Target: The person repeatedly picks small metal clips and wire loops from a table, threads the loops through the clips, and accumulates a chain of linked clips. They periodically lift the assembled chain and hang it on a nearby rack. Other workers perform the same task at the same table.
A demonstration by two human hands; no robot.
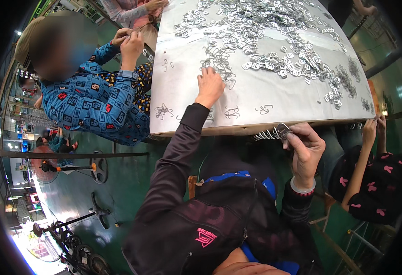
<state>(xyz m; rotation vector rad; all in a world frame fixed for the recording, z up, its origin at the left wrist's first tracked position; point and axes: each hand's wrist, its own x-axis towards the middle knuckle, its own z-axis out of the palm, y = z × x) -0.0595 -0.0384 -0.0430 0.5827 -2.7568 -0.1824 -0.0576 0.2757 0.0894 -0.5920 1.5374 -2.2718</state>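
Now the left hand lies in the middle of the frame on the grey table, fingers bent down on a small tangle of wire clips; whether it pinches one I cannot tell. Below it, the near edge of the table runs across the frame, and a few single wire clips lie on the bare strip before this edge. The right hand is at the centre right, just under that edge, closed on a stack of metal pieces that sticks out to the left from its fingers. A big heap of small metal buckles covers the upper part of the table, up to its far and right edges. At the upper left a person in a blue patterned shirt sits close to the left edge of the table. At the lower right another person in dark clothes with pink shapes sits near the corner. Open green floor shows at the lower left.
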